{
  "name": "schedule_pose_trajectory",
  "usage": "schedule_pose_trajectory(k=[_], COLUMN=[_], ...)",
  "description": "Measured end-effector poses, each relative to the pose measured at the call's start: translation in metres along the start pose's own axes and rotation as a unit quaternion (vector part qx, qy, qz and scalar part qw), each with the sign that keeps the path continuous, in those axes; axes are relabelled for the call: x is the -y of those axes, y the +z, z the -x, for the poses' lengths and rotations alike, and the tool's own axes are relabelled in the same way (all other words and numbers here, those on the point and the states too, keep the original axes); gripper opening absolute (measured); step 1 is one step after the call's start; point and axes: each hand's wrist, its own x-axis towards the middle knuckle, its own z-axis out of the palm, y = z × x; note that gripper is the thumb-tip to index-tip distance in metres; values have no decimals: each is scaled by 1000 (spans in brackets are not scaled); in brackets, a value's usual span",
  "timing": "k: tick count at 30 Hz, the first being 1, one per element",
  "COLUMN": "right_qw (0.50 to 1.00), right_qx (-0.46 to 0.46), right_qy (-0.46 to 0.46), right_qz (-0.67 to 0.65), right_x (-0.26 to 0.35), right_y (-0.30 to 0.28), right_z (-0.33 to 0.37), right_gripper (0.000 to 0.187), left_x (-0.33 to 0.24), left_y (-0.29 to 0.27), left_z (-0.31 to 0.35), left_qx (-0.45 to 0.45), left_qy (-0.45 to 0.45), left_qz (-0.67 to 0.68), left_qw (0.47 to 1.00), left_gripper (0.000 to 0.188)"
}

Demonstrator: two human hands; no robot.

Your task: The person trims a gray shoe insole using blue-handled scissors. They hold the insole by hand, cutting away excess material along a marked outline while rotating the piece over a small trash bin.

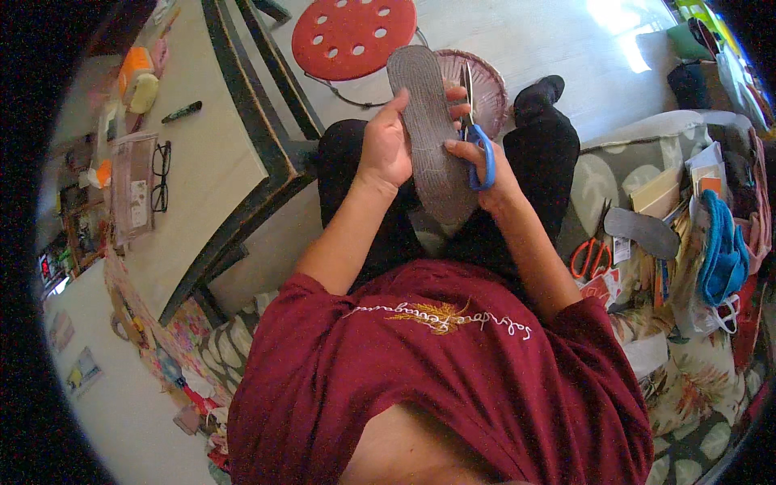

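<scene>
A long grey stitched insole [428, 121] is held up over my lap, its rounded far end pointing away from me. My left hand [389, 147] grips its left edge, thumb lying along the side. On the opposite edge, my right hand [497, 174] carries blue-handled scissors [482, 149], their blades pointing away from me beside the insole. The right thumb presses on the insole's face, and some fingers show behind its edge. How the other fingers sit in the scissors' loops is partly hidden.
Ahead stand a red round stool [353, 36] and a pink ribbed basket [489, 81]. A table [214, 145] at left bears eyeglasses [162, 176] and a dark marker [182, 111]. On the sofa at right lie another grey insole [643, 232], orange-handled scissors [591, 259] and a blue cloth item [722, 250].
</scene>
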Motion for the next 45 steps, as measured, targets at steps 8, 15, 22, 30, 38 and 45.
schedule_pose_trajectory(k=[8,15,22,30,38,45], right_qw=[997,984,976,975,935,879], right_qx=[39,-23,15,-2,2,-9], right_qy=[-58,-134,-149,-140,-224,-250], right_qz=[-26,111,159,170,274,406], right_x=[5,3,-1,-7,6,15], right_y=[17,-4,2,1,3,-17], right_z=[23,22,42,41,57,71], right_gripper=[38,41,45,46,52,60], left_x=[2,-4,-3,-3,-15,-24], left_y=[9,19,22,5,24,40], left_z=[15,24,32,35,49,59], left_qx=[19,8,7,-72,-146,-127], left_qy=[-3,17,39,63,124,123], left_qz=[4,0,17,-125,-174,-231], left_qw=[1000,1000,999,987,966,957], left_gripper=[72,73,69,26,17,17])
